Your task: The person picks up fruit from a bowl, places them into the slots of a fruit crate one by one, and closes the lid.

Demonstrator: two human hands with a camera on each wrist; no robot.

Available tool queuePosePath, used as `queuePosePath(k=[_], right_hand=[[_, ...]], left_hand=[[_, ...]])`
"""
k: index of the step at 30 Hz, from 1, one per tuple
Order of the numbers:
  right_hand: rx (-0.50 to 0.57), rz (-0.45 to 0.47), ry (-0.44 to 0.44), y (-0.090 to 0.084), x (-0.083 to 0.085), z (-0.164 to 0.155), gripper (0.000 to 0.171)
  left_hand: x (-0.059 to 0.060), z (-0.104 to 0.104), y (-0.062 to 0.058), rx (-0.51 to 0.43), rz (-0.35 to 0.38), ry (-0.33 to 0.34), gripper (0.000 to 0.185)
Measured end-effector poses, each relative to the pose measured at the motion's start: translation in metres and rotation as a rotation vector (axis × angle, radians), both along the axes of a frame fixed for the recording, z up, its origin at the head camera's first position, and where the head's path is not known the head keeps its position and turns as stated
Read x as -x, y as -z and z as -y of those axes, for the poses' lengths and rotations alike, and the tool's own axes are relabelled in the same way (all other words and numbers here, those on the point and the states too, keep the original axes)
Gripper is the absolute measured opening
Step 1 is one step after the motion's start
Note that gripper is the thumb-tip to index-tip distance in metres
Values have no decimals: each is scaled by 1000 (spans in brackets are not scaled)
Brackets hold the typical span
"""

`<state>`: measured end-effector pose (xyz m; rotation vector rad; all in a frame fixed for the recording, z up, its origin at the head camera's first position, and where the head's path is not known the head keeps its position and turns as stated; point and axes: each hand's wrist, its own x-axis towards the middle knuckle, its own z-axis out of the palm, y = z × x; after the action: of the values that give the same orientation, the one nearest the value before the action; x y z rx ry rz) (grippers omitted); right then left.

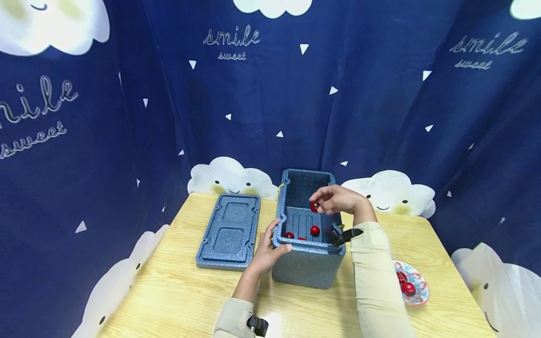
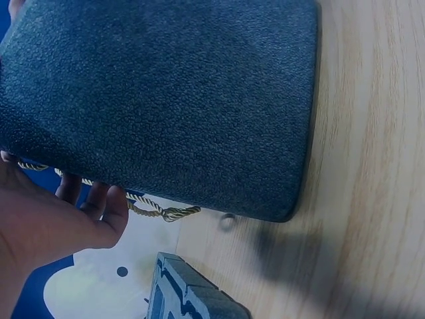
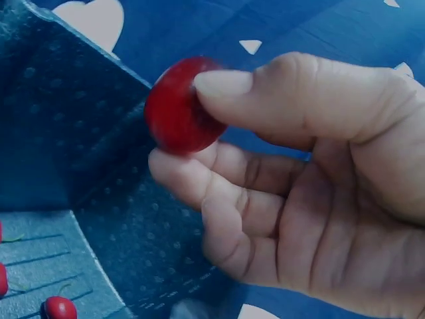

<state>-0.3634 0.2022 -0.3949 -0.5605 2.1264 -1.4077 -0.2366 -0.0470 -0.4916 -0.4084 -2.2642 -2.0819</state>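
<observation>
The right hand [image 1: 338, 199] pinches a red cherry [image 1: 314, 206] over the foam box [image 1: 307, 270]; the left hand [image 1: 267, 253] grips the box's rim

The person wears long pale beige fabric sleeves [image 1: 372, 277] on both arms, each wrist carrying a small black strapped-on camera mount [image 1: 346, 236], hands bare.

Head view down over the foam box [image 1: 308, 244]; both wrist views close against it.
</observation>
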Motion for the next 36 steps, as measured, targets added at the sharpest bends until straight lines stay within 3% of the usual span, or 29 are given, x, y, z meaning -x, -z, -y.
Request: queuePosePath(k=[6,12,19,24,36], right_hand=[[-31,72,-9,3,7,15,45],[-36,83,-21,10,10,21,44],[-75,102,-20,17,13,26,41],[-99,89,5,20,13,27,39],[-139,-128,80,-8,-16,15,33]], left_hand=[[0,1,-1,6,3,1,76],[-1,1,-2,1,18,-4,76],[17,0,30,-11,4,-15,79],[19,0,36,6,-19,-23,79],[20,0,38,-7,-19,-42,80]])
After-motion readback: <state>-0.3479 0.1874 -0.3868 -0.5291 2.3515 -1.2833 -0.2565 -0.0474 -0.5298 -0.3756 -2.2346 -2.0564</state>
